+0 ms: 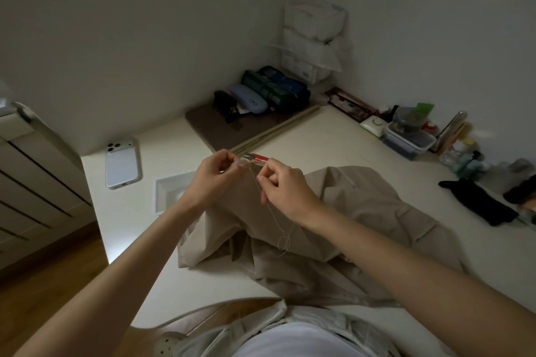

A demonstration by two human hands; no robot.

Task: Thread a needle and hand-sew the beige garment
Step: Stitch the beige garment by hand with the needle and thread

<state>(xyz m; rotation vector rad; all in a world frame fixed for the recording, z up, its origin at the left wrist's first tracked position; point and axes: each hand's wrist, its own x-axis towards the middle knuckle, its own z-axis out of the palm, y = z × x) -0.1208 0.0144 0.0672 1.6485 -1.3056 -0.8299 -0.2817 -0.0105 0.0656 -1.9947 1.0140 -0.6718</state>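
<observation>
Hand-sewing at a cream desk (333, 136) in a dim, white-walled corner.
Pinching a raised fold of the beige garment (362, 211) with the left hand (214, 177), pale thread (280, 229) with the right hand (285, 191); cloth heaped toward the near desk edge, phone (122, 164) left, storage boxes (409, 139) by the right wall, bare desktop between.

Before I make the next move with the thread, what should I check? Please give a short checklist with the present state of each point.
1. Thread held: left hand and right hand both pinch the thread. Ok.
2. Needle threaded: too small to see. Cannot tell.
3. Loose end untangled: it hangs in loops over the beige garment. Cannot tell.
4. Garment supported on the table. Ok.
5. Red-handled scissors near, just behind the hands. Ok.
</observation>
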